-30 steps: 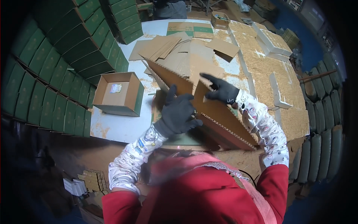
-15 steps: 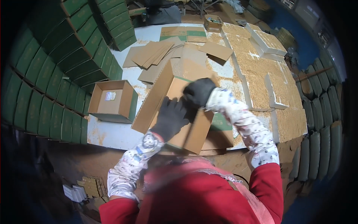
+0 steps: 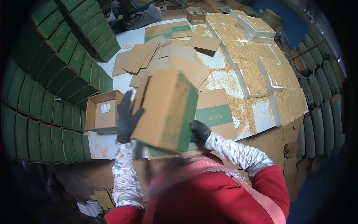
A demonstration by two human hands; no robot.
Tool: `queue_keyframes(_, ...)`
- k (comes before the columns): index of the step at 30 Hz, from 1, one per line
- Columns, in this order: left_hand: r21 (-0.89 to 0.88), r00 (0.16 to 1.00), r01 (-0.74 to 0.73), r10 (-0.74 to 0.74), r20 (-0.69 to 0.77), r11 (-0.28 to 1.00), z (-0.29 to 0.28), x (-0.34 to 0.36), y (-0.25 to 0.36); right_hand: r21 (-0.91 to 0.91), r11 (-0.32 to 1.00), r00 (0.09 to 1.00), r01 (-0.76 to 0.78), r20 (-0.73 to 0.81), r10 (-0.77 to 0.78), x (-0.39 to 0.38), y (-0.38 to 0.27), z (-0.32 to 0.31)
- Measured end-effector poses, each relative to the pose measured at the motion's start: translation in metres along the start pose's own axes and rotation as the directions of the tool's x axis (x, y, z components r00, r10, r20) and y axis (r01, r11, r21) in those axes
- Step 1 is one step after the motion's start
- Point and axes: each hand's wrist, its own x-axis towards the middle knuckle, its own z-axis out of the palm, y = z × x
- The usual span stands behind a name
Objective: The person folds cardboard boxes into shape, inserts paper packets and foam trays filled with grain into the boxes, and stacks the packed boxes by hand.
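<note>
A brown cardboard box (image 3: 158,110) with a green band stands tilted in front of me, slightly blurred. My left hand (image 3: 128,118), in a dark glove, is at the box's left side with fingers spread and thumb against the cardboard. My right hand (image 3: 200,131), gloved too, is closed on the box's lower right edge; part of its fingers is hidden. Beneath and to the right lies a flat cardboard piece with a green band (image 3: 214,112). Left of my left hand, an open-topped box (image 3: 101,112) has a small label or packet (image 3: 105,107) inside.
Loose cardboard sheets (image 3: 140,56) lie beyond the box on the white table (image 3: 100,147). White slabs covered in tan crumbs (image 3: 257,59) fill the right side. Green boxes (image 3: 41,132) are stacked at the left, and grey-green sacks (image 3: 324,127) at the far right. A small carton (image 3: 196,16) stands at the back.
The box has been turned, so its inside no longer shows and its green-banded side faces right. My left hand moved left to its side; my right hand came down to its lower right edge.
</note>
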Motion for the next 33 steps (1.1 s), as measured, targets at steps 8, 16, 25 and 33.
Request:
queue_keyframes(8,-0.338,0.501,0.342,0.134,0.855,0.877,0.036,-0.057,0.063,-0.825,0.038,0.745,0.564,0.529,0.407,-0.010,-0.286,0.069)
queue_keyframes(16,-0.013,0.941,0.131,-0.120,0.318,0.991,0.070,0.032,0.021,-0.666,0.630,0.797,0.398,-0.089,-0.598,0.001,-0.275,-0.102)
queue_keyframes(25,-0.011,0.881,0.352,-0.327,0.342,0.936,0.078,0.042,0.033,0.354,0.648,0.310,0.675,-0.932,0.185,0.040,-0.156,-0.554)
queue_keyframes(33,0.079,0.898,0.295,-0.305,0.318,0.952,0.077,0.044,0.047,0.427,0.585,0.499,0.690,-0.865,0.042,0.032,-0.177,-0.564)
